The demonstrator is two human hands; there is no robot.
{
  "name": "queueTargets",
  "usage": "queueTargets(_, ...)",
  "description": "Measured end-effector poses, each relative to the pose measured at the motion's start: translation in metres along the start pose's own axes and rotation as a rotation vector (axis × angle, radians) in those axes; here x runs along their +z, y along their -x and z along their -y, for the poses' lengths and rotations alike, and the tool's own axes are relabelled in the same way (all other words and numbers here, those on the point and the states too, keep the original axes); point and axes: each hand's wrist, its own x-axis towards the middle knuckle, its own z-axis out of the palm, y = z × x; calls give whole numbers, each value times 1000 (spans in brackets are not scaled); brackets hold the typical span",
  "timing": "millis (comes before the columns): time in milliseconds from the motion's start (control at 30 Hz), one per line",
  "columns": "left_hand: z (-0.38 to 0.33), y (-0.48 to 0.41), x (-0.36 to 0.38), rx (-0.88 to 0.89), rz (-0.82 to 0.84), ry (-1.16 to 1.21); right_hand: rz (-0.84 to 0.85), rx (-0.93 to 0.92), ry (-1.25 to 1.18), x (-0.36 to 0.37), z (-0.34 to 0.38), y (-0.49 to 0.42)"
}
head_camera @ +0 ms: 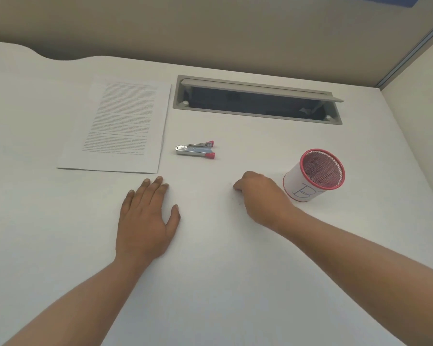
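Note:
A printed paper sheet (125, 126) lies on the white desk (210, 270) at the left. To its right lies a small metal stapler (195, 149) with red ends. A red mesh cup (315, 174), wrapped in white paper marked "B", stands at the right. My left hand (145, 221) rests flat on the desk, fingers straight, just below the sheet's near corner. My right hand (258, 196) lies on the desk beside the cup with its fingers curled under; nothing shows in it.
An open cable hatch (258, 101) with a raised grey flap is set into the desk behind the stapler. A beige partition wall runs along the back and the right side.

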Motion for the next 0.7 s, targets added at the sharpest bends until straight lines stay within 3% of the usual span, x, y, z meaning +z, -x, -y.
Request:
queueTargets(100, 0, 0, 1, 1, -13, 3, 22, -68, -17, 9, 0, 8)
queueTargets(300, -1, 0, 0, 4, -21, 3, -64, 54, -117, 2, -11, -22)
queueTargets(567, -2, 1, -2, 0, -20, 8, 21, -349, -84, 9, -3, 3)
queueTargets(700, -2, 1, -2, 2, -22, 14, 41, -243, -66, -3, -19, 4)
